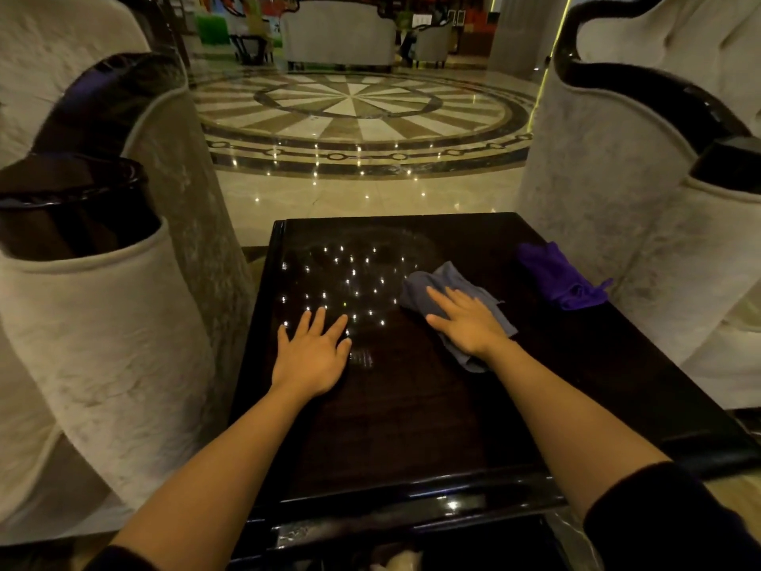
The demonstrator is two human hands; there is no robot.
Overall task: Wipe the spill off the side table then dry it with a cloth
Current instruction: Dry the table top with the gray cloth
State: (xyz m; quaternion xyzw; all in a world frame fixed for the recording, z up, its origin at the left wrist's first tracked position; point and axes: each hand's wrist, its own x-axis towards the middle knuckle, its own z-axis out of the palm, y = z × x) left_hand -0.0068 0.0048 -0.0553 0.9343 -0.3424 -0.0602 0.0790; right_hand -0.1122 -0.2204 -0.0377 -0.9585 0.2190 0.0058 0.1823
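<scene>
A grey-blue cloth (449,298) lies on the dark side table (412,426), a bit right of the middle. The right hand (467,321) lies flat on top of it with the fingers spread, pressing it down, not squeezing it. The left hand (313,348) is open too, flat on the bare wood, holding nothing. A faint wet ring (370,257) shows on the far part of the table, in front of both hands, under the little spots of light. I think that is the spill, but the shine makes it hard to be sure.

A purple cloth (562,278) sits folded near the right edge, apart from the grey-blue one. It is likely the dry one for later.

What could go wrong: the wet part is hard to see, so some could get missed. The purple cloth is near the edge, so a wide swipe could knock it to the floor. Soft pale armchairs (103,344) stand close on both sides, and pushed water could drip off the table onto them.
</scene>
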